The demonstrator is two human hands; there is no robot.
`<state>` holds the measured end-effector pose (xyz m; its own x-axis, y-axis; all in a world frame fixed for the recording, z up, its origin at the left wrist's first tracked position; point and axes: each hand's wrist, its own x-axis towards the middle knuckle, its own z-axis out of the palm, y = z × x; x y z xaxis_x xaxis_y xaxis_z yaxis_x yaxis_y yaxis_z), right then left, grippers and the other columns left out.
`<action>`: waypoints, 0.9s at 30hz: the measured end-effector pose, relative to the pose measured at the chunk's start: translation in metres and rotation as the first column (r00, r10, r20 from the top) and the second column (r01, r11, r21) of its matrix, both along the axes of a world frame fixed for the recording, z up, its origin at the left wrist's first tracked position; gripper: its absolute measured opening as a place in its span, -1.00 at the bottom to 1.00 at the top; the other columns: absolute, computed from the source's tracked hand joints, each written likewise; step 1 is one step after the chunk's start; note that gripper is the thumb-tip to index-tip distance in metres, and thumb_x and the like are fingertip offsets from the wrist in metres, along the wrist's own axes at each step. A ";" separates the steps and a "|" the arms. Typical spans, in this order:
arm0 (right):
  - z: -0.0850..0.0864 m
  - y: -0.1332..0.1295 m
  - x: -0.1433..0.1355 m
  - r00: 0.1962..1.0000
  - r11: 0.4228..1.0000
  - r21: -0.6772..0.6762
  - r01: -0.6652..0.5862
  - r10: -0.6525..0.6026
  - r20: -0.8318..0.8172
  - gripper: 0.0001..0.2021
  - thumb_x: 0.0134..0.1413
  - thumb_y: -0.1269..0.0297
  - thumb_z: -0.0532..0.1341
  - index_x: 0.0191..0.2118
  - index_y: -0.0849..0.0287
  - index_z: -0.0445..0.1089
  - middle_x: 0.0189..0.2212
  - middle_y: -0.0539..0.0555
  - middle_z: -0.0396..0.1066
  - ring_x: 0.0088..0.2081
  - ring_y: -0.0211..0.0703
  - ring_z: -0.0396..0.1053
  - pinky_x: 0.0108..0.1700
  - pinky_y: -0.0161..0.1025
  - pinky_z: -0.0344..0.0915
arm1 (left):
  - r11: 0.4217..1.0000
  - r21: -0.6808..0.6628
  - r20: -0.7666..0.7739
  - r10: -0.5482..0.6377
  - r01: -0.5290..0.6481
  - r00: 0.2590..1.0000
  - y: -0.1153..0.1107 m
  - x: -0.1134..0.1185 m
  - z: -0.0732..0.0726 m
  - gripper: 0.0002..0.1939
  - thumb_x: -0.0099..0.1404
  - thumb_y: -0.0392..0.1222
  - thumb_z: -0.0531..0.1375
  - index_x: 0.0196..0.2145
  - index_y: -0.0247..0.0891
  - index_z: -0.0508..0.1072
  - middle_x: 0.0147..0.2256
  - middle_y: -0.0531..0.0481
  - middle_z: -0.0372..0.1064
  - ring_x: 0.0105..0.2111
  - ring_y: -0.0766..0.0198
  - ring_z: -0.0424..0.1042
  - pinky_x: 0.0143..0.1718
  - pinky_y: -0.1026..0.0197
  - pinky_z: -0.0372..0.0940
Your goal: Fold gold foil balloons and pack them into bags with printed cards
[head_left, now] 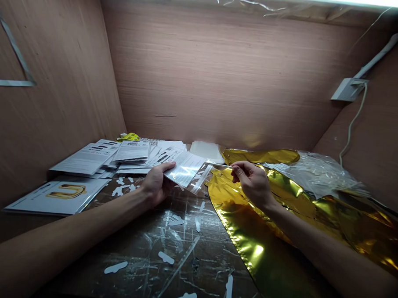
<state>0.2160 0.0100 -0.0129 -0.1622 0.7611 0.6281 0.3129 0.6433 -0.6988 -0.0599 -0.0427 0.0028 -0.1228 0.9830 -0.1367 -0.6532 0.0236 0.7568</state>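
My left hand (159, 182) is closed on a white printed card in a clear plastic bag (186, 168), thumb on top. The bag's open-looking clear end points right, toward my other hand. My right hand (252, 182) pinches a thin pale straw-like stick (220, 164) between thumb and fingers. Its far tip lies close to the bag's end; whether it is inside I cannot tell. Below and beside my right hand spreads shiny gold foil (238, 221), which looks like flat foil balloons.
Stacks of packed cards (86, 157) lie at left, the nearest card (56, 195) showing a gold letter U. Behind are clear bags (205, 150) and a yellow roll (130, 137). White paper cutouts (166, 257) litter the dark tabletop (142, 239). Crumpled plastic (323, 172) and a wall socket (348, 89) are at right.
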 end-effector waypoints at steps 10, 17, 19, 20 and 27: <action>0.000 0.002 0.002 0.998 0.998 -0.006 -0.055 0.055 -0.022 -0.77 0.28 0.13 0.23 -0.18 0.21 0.48 -0.45 0.05 0.44 -0.46 -0.18 0.39 -0.34 -0.20 0.37 | 0.999 0.028 -0.003 -0.030 0.030 1.000 -0.001 -0.001 -0.001 -0.86 0.27 -0.38 0.24 -0.19 -0.43 0.51 -0.22 -0.21 0.58 -0.36 0.16 0.59 -0.36 0.22 0.54; 0.001 0.004 0.003 0.996 0.996 -0.010 -0.087 0.087 -0.028 -0.78 0.26 0.14 0.24 -0.21 0.22 0.47 -0.46 0.03 0.43 -0.47 -0.20 0.39 -0.35 -0.21 0.36 | 0.997 0.038 -0.014 -0.062 0.063 0.998 -0.001 -0.003 -0.002 -0.87 0.31 -0.39 0.21 -0.17 -0.46 0.48 -0.25 -0.25 0.57 -0.37 0.14 0.59 -0.35 0.17 0.56; 0.001 0.004 0.003 0.997 0.997 -0.012 -0.079 0.079 -0.016 -0.78 0.26 0.15 0.23 -0.22 0.22 0.48 -0.46 0.03 0.43 -0.47 -0.20 0.39 -0.35 -0.22 0.36 | 0.996 0.044 -0.016 -0.071 0.072 0.997 0.000 -0.004 -0.003 -0.87 0.30 -0.38 0.22 -0.17 -0.45 0.48 -0.26 -0.23 0.57 -0.37 0.14 0.58 -0.34 0.17 0.56; 0.002 0.003 0.002 0.998 0.998 -0.011 -0.067 0.067 -0.010 -0.78 0.26 0.15 0.23 -0.22 0.22 0.48 -0.47 0.03 0.43 -0.47 -0.20 0.39 -0.35 -0.22 0.36 | 0.996 0.045 -0.017 -0.076 0.076 0.997 0.000 -0.005 -0.004 -0.87 0.30 -0.38 0.23 -0.18 -0.45 0.48 -0.27 -0.22 0.56 -0.37 0.14 0.58 -0.34 0.17 0.56; 0.004 0.002 0.003 0.994 0.993 0.046 0.106 -0.107 0.020 -0.77 0.27 0.14 0.21 -0.24 0.21 0.50 -0.50 0.03 0.46 -0.51 -0.19 0.42 -0.39 -0.25 0.34 | 0.995 0.053 -0.034 -0.080 0.082 0.996 -0.001 -0.003 -0.004 -0.94 0.32 -0.38 0.22 -0.25 -0.43 0.48 -0.36 -0.15 0.54 -0.43 0.21 0.55 -0.36 0.21 0.54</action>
